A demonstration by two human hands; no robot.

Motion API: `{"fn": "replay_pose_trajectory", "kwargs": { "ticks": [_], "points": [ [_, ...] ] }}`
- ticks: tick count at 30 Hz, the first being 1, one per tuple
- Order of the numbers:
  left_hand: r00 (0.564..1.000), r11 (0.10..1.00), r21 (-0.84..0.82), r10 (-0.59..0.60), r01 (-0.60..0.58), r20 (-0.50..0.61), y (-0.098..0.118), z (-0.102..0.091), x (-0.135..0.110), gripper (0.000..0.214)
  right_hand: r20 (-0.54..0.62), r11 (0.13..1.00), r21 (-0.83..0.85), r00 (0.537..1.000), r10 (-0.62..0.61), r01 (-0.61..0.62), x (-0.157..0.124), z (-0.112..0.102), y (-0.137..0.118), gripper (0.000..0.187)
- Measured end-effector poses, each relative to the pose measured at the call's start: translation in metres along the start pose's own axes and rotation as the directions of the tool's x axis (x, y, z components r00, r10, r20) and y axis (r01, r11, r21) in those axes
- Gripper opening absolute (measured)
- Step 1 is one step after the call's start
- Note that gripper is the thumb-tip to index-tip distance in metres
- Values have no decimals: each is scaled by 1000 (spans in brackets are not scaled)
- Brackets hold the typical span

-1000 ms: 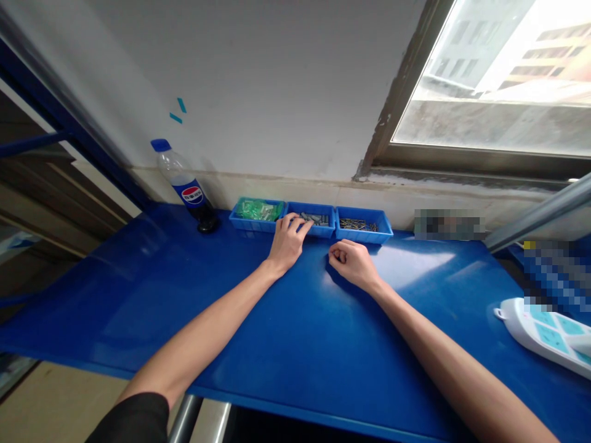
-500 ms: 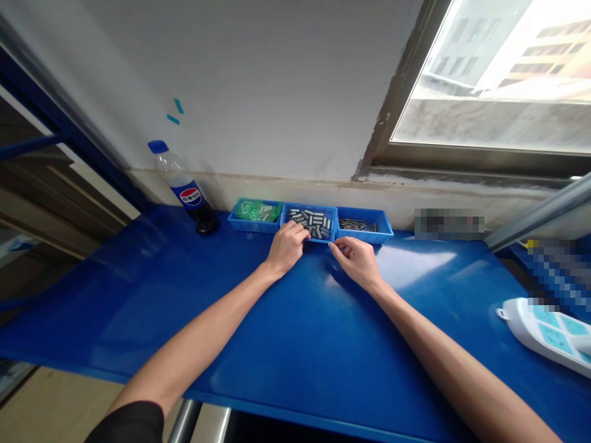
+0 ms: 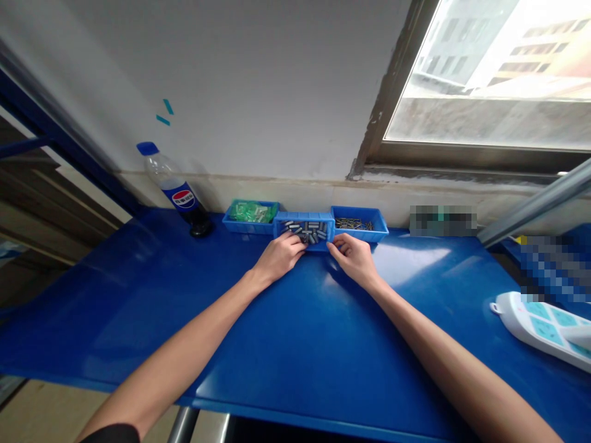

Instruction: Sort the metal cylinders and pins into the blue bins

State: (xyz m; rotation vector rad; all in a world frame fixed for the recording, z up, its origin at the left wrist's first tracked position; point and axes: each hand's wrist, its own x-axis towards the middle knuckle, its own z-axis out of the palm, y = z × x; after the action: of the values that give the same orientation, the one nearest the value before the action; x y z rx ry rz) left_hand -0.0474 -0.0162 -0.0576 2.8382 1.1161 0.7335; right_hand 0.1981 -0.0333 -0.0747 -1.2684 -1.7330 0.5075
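A small blue bin of short metal cylinders is tipped toward me, forward of its two neighbours. My left hand curls over the front left of this bin, its fingertips at the cylinders and front rim. At the front right corner, my right hand has thumb and fingers closed on the bin's edge. To the left is a blue bin with a green plastic bag in it. The blue bin on the right holds long thin metal pins or screws.
A cola bottle stands left of the bins against the wall. The blue tabletop stretches toward me. A white tray with light-blue compartments lies at the right, and a blurred-out object sits by the wall.
The middle bin has come toward me and tipped forward out of the row. My left hand has shifted slightly left and down; the right hand now meets the bin's corner.
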Motion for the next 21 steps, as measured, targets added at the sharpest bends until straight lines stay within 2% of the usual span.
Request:
{"fn": "replay_pose_trajectory", "kwargs": {
  "ticks": [5, 12, 21],
  "points": [
    [1000, 999, -40, -30, 30, 7, 7, -6, -1, 17, 11, 997, 57, 999, -42, 41, -1, 0, -2, 24],
    [995, 996, 8, -87, 86, 58, 28, 5, 6, 31, 87, 990, -58, 988, -127, 132, -4, -2, -4, 13],
    [990, 992, 25, -127, 125, 68, 30, 12, 6, 31, 106, 988, -80, 987, -121, 129, -5, -4, -5, 10]
  ]
}}
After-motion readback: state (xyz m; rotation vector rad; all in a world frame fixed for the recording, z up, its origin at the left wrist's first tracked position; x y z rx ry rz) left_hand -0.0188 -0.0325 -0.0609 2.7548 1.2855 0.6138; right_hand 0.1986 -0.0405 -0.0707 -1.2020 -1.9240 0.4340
